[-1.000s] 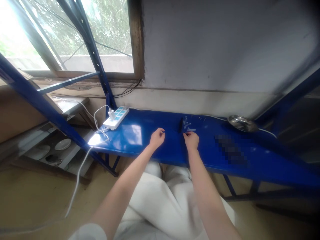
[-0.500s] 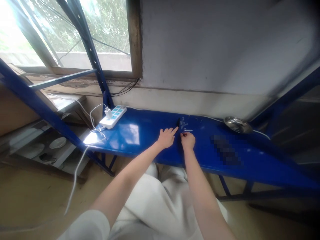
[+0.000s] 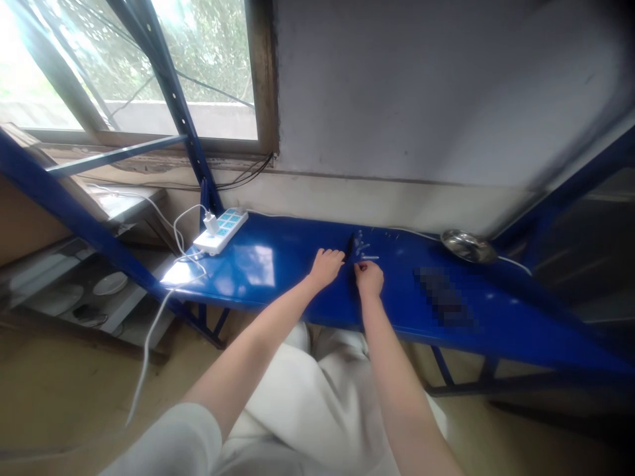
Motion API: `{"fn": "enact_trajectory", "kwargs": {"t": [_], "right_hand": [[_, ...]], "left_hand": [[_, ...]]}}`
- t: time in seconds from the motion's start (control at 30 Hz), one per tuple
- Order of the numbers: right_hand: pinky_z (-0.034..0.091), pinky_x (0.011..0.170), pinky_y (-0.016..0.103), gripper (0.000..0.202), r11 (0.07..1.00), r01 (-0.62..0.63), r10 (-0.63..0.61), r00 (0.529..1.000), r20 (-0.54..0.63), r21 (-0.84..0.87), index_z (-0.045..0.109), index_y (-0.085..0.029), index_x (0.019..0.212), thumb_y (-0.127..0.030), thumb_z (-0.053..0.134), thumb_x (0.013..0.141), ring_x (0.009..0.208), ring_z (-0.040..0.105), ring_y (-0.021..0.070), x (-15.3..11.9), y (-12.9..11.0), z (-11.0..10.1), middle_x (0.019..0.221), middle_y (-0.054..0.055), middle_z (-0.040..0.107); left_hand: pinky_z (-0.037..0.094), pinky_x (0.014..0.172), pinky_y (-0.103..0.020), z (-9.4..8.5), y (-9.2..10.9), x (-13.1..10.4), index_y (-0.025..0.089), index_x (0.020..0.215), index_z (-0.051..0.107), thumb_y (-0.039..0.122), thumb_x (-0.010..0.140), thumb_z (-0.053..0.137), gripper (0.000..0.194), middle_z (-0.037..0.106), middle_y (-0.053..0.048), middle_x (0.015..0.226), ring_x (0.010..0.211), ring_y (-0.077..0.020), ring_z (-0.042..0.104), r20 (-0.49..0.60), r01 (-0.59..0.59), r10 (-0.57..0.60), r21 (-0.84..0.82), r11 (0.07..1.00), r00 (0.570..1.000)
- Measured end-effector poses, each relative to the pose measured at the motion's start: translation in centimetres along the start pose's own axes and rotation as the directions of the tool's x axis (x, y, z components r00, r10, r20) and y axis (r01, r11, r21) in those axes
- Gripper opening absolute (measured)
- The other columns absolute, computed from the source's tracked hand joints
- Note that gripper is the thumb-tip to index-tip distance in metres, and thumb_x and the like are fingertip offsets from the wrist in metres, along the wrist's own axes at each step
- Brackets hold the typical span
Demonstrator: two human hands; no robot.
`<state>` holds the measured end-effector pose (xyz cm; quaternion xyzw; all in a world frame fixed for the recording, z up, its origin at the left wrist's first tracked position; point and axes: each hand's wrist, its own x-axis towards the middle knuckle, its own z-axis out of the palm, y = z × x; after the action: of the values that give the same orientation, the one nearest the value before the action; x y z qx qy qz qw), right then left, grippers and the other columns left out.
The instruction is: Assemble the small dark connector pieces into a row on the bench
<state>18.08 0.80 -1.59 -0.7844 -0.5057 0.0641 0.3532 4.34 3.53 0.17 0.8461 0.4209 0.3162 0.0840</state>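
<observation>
Over the blue table (image 3: 302, 241), my left hand (image 3: 326, 267) holds nothing that I can see, its fingers stretched forward and slightly bent. A small black object (image 3: 350, 246) lies just beyond its fingertips. My right hand (image 3: 370, 280) is closed, thumb and forefinger pinched together beside the left; what sits between them is too small to make out. Several small clear pieces (image 3: 360, 243) lie in a loose cluster beyond both hands. One clear, thin stick (image 3: 368, 257) rests just past my right fingers.
A white power strip (image 3: 221, 231) with a plugged-in adapter and white cable (image 3: 147, 357) stands at the table's left end. Toward the right are a shiny metal dish (image 3: 467, 246) and a blurred dark object (image 3: 441, 295). Blue frame posts (image 3: 173, 99) rise at the sides.
My left hand's fingers have drawn back from the black object and bent a little. The right hand keeps its pinch in nearly the same place. The view has shifted slightly.
</observation>
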Motion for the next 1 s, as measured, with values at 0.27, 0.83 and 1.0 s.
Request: {"fn": "enact_trajectory", "kwargs": {"t": [0.27, 0.83, 1.0], "right_hand": [[0.037, 0.059, 0.024, 0.019, 0.969, 0.247, -0.247, 0.968, -0.053, -0.006, 0.061, -0.015, 0.077, -0.028, 0.047, 0.079, 0.067, 0.049, 0.0155, -0.2, -0.3, 0.0, 0.071, 0.005, 0.056], [0.032, 0.054, 0.024, 0.018, 0.836, 0.547, -0.536, 0.830, -0.151, 0.036, 0.050, -0.019, 0.062, -0.026, 0.047, 0.079, 0.058, 0.042, 0.0129, -0.4, -0.1, 0.6, 0.058, 0.000, 0.046], [0.032, 0.053, 0.023, 0.017, 0.831, 0.556, -0.549, 0.827, -0.124, 0.030, 0.046, -0.019, 0.060, -0.023, 0.048, 0.077, 0.056, 0.042, 0.0123, -0.6, -0.3, 0.4, 0.059, 0.000, 0.047]], "left_hand": [[0.037, 0.081, -0.032, -1.0, -0.2, -0.2, 0.019, 0.087, 0.058, 0.022, 0.081, 0.050, 0.010, 0.062, -0.005, 0.084, 0.079, -0.0183, 0.055, -0.138, 0.088, -0.139, -0.320, 0.943, 0.981], [0.041, 0.076, -0.029, -3.7, 0.7, -0.4, 0.017, 0.092, 0.056, 0.023, 0.087, 0.044, 0.015, 0.064, -0.005, 0.089, 0.081, -0.0145, 0.058, -0.232, -0.080, 0.055, -0.100, 0.992, 0.971], [0.040, 0.075, -0.029, -4.3, 0.4, -0.8, 0.015, 0.098, 0.055, 0.023, 0.091, 0.035, 0.023, 0.065, -0.007, 0.096, 0.087, -0.0153, 0.059, -0.187, -0.216, 0.220, 0.044, 0.975, 0.957]]}}
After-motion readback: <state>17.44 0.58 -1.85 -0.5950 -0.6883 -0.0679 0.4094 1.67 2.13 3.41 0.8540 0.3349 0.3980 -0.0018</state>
